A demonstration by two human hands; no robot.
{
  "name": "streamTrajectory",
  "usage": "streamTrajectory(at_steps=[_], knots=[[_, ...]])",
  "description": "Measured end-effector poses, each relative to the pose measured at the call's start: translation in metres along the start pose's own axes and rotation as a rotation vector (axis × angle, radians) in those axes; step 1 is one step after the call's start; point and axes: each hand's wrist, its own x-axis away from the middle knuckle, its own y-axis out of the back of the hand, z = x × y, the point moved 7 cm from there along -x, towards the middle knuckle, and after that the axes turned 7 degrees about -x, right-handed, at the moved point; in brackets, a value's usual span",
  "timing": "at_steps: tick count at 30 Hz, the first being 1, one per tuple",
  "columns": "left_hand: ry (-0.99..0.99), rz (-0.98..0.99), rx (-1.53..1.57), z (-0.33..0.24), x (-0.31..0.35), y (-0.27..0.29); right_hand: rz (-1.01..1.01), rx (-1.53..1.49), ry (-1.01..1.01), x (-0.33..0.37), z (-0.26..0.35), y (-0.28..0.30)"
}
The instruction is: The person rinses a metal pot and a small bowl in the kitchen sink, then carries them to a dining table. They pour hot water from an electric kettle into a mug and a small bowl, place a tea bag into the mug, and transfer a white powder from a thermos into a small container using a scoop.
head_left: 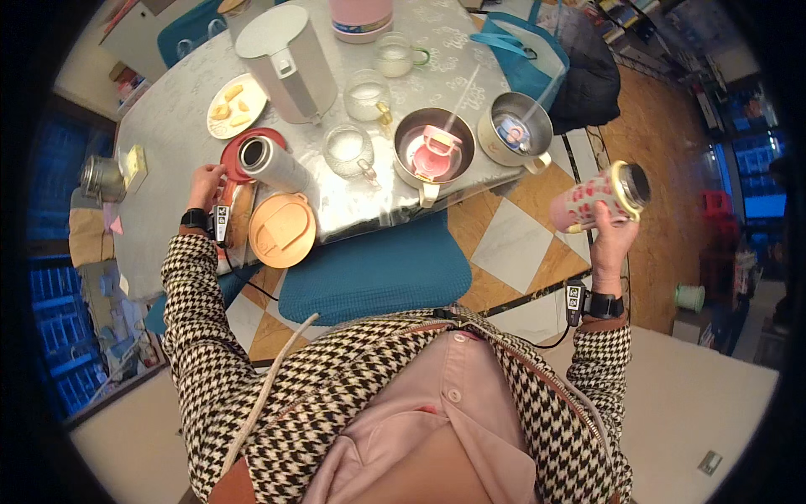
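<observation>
My right hand is raised off the table's right side, its fingers wrapped round a pink and white patterned insulated cup with a pale yellow collar and dark top. At the table's left edge, my left hand has its fingers curled at the rim of a red round lid, partly hidden behind a white tumbler. That tumbler stands upright with its mouth uncovered. Close to the same hand is a round orange lid with a folded-down tab.
Two steel mugs hold pink and blue pieces. Glass mugs, a white pitcher, a pink container and a plate of food pieces stand on the table. A teal chair is before me.
</observation>
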Motion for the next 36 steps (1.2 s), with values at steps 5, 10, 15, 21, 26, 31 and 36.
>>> streamTrajectory(at_steps=[5, 10, 15, 21, 26, 31, 36], knots=[[0.091, -0.049, 0.044, 0.007, -0.009, -0.005, 0.02, -0.15, 0.033, -0.018, 0.008, -0.013], [-0.024, -0.139, 0.035, 0.005, -0.017, 0.031, 0.085, -0.087, -0.004, -0.011, 0.005, -0.023], [-0.065, -0.355, 0.183, 0.034, 0.011, 0.097, 0.162, -0.108, -0.029, -0.014, -0.004, -0.029], [-0.151, -0.603, 0.245, 0.055, 0.138, 0.169, 0.336, 0.098, -0.032, -0.052, -0.014, -0.018], [-0.235, -0.644, 0.43, 0.01, 0.285, 0.142, 0.467, 0.127, -0.061, -0.093, -0.025, 0.002], [-0.146, -0.401, 0.535, -0.139, 0.375, -0.009, 0.628, 0.201, -0.037, -0.157, -0.032, 0.025], [-0.127, 0.09, 0.659, -0.28, 0.377, -0.222, 0.788, 0.353, 0.064, -0.199, -0.019, 0.028]])
